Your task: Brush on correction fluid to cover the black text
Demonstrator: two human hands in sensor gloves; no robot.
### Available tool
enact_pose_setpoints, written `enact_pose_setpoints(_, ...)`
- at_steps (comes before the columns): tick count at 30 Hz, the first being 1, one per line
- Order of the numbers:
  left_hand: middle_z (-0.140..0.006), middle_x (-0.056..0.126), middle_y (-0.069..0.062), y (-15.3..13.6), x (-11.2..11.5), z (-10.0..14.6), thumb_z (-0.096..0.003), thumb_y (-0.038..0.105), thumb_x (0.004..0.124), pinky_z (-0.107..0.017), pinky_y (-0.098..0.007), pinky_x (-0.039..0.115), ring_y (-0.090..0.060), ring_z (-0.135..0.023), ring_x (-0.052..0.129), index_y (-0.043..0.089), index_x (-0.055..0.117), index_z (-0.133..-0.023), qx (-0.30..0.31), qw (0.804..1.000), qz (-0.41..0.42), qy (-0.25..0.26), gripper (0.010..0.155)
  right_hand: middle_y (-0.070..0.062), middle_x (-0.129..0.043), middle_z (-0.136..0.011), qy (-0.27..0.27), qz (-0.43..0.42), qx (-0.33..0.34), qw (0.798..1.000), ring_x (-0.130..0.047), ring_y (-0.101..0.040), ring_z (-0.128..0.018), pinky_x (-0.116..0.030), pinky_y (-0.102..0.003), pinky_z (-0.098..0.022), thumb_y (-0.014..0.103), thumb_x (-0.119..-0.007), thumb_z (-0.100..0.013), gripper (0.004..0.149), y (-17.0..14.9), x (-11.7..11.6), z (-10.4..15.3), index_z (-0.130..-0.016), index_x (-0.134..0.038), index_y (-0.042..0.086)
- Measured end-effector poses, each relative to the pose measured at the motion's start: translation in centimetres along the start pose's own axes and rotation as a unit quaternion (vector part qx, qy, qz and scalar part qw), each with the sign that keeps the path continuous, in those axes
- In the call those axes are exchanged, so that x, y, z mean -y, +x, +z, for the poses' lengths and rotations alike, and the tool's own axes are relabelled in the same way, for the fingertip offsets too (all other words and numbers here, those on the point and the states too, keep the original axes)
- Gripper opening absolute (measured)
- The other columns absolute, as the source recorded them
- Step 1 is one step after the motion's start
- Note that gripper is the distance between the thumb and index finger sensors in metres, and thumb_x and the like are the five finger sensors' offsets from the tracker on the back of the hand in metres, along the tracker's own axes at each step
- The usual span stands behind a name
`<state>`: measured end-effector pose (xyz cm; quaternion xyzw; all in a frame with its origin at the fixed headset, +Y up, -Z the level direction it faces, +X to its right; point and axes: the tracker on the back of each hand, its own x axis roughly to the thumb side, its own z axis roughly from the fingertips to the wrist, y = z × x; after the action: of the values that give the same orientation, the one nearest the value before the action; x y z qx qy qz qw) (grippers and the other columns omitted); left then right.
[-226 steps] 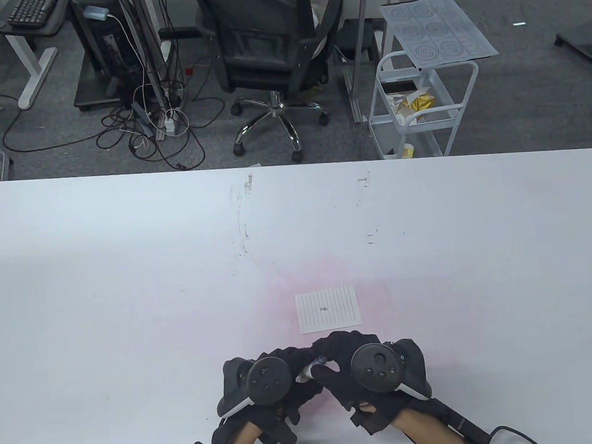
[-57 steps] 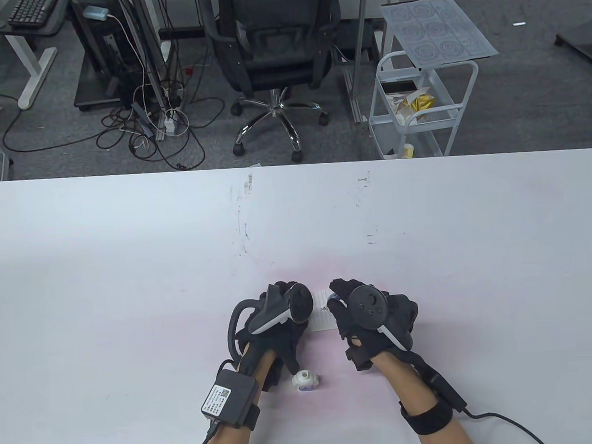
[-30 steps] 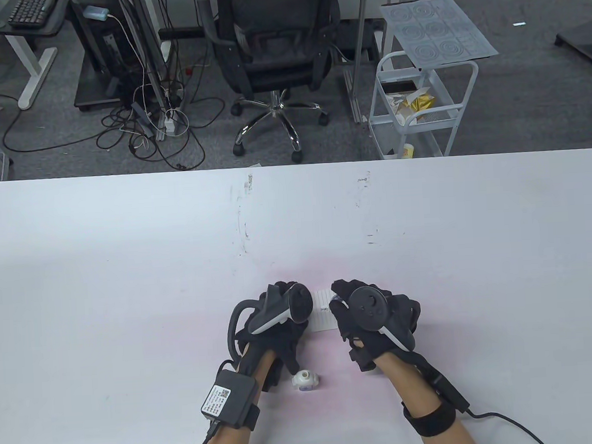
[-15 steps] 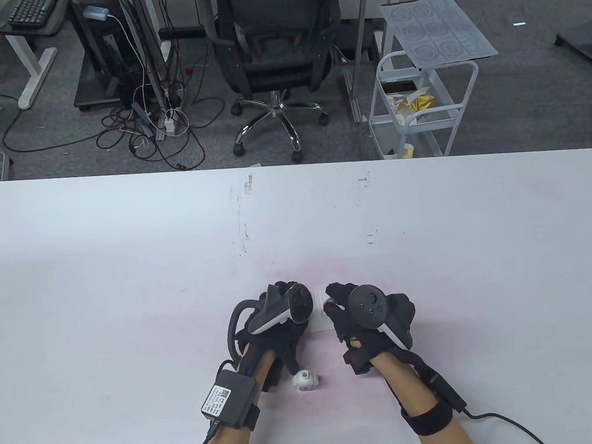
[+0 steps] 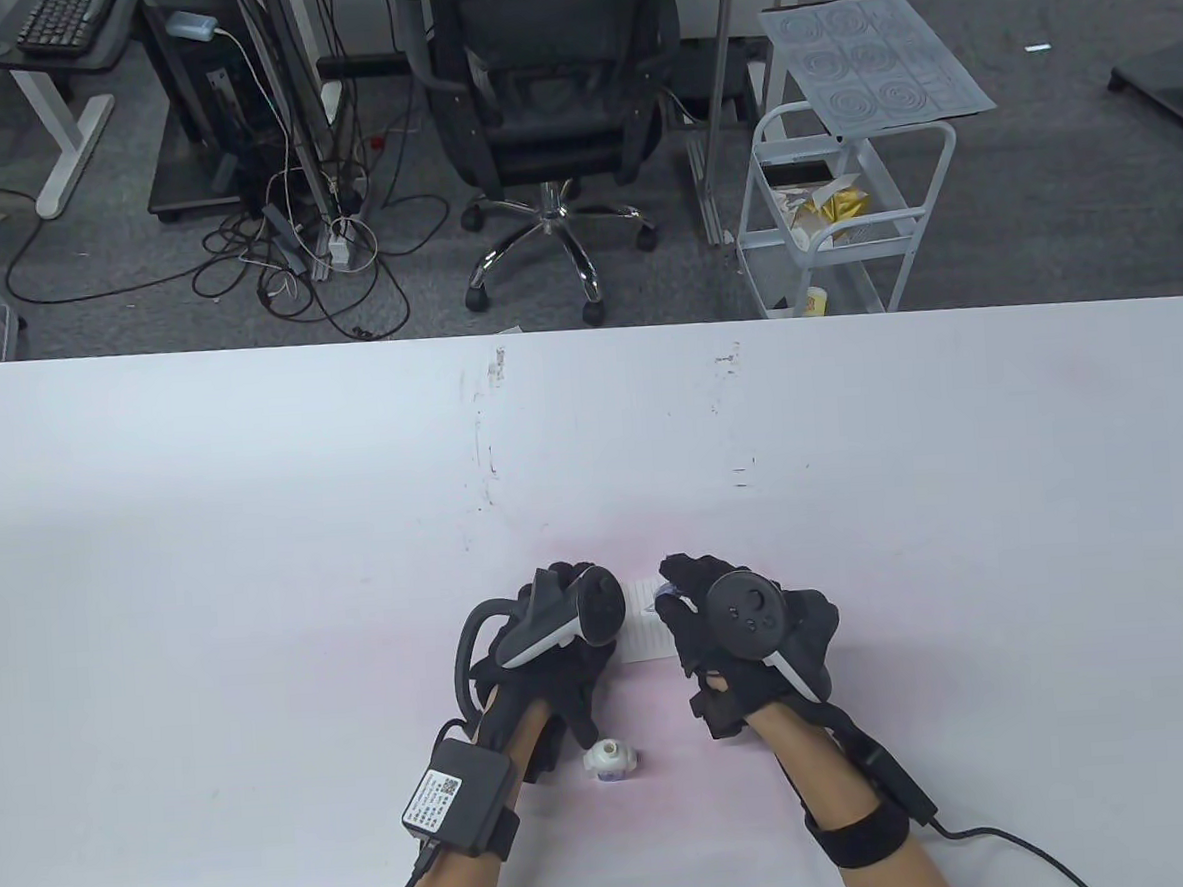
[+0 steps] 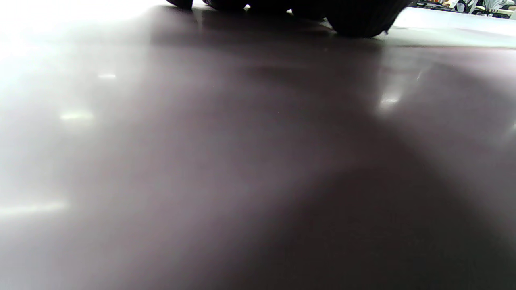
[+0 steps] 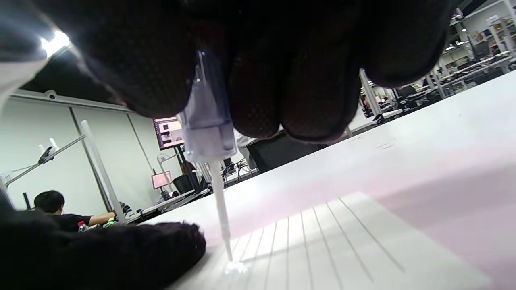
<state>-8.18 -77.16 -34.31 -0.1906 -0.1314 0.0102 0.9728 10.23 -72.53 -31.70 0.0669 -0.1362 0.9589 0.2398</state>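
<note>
The right hand [image 5: 733, 635] pinches a clear-capped white brush applicator [image 7: 209, 133], tip touching the lined white paper [image 5: 648, 635]; the left hand [image 5: 549, 656] presses flat on that paper's edge.

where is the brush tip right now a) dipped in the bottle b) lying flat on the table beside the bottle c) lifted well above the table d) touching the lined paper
d: in the right wrist view the brush, held by the right hand, stands with its tip in a small white blob on the lined paper, while the bottle stands apart near the left hand.
</note>
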Motion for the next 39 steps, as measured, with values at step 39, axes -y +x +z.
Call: enact_pose_setpoints(39, -0.117, 0.033, 0.009, -0.01, 0.02, 0.01, -0.0489, 0.047, 0.064, -0.086, -0.042, 0.042, -0.02, -0.115, 0.037, 0.039, 0.041, -0.103, 0.0, 1.0, 0.001, -0.001, 0.059, -0.007, -0.094, -0.068, 0.006, 0.007, -0.013, 1.0, -0.103, -0.032, -0.052, -0.077, -0.055, -0.049, 0.041, -0.09, -0.034, 0.047, -0.75, 0.47, -0.08, -0.076, -0.088, 0.02)
